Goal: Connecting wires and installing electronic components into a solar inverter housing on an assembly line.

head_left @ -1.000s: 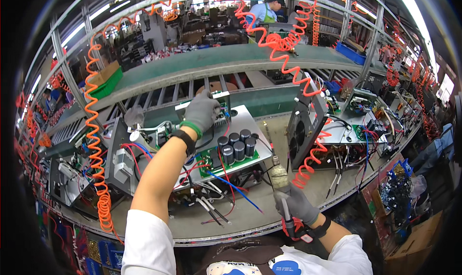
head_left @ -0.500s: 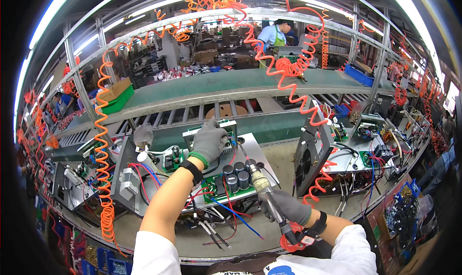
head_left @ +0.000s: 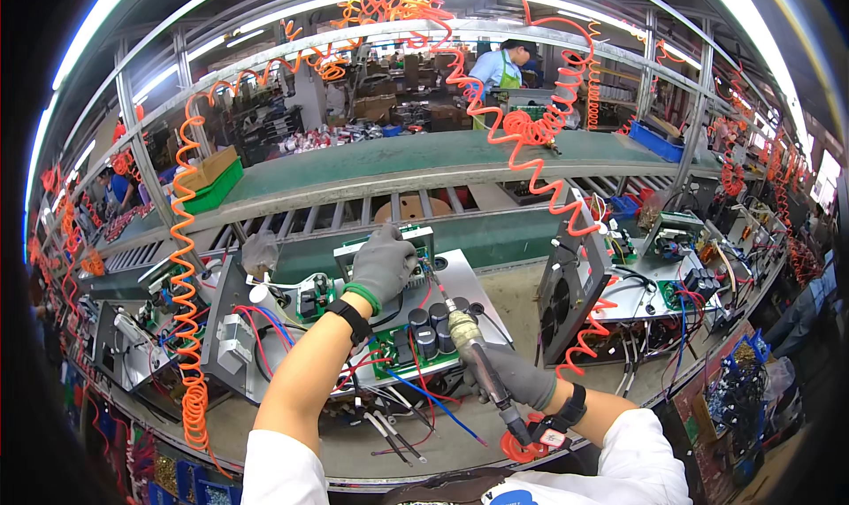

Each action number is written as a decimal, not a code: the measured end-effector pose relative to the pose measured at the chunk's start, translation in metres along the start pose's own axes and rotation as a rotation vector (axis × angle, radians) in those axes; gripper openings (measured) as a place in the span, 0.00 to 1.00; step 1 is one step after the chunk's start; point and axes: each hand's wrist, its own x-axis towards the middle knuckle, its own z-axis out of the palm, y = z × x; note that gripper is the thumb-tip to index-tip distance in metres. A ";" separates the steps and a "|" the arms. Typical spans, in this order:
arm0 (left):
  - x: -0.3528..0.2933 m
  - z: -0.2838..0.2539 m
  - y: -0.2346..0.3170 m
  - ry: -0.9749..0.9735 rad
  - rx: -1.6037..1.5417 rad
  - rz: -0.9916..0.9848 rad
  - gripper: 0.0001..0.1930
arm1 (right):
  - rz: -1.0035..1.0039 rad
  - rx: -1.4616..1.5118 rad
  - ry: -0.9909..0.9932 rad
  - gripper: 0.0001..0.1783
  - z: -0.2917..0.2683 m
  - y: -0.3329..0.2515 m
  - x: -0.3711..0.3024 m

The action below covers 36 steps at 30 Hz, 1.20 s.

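My left hand (head_left: 385,264), in a grey glove with a green cuff, is closed over an upright circuit board with a metal frame (head_left: 416,240). The board stands at the back of an open metal chassis (head_left: 464,279). My right hand (head_left: 523,374), also gloved, is wrapped around an air screwdriver (head_left: 485,359) with tape around its front end. Its long bit points up and left toward the foot of the upright board; whether the tip touches a screw is too small to tell. Between the hands, several black capacitors (head_left: 423,330) sit on a green board with red and blue wires.
Another chassis with a fan panel (head_left: 562,297) stands to the right, and more units stand left. Orange coiled air hoses (head_left: 187,293) hang down over the bench. Behind runs a green conveyor (head_left: 354,169) with a green bin (head_left: 212,187). A co-worker (head_left: 500,67) stands beyond it.
The screwdriver has shifted slightly left and toward me, its bit now lying lower beside the upright board. My left hand stays on the board.
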 end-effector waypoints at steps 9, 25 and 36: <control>0.001 -0.001 -0.003 -0.001 0.002 -0.002 0.06 | -0.007 0.043 0.011 0.18 0.006 0.001 0.004; 0.000 0.010 -0.010 0.105 0.163 0.213 0.06 | 0.028 0.327 -0.036 0.21 0.022 -0.008 0.008; 0.004 0.008 -0.017 0.161 0.084 0.342 0.05 | 0.018 0.448 -0.032 0.20 0.036 -0.009 0.001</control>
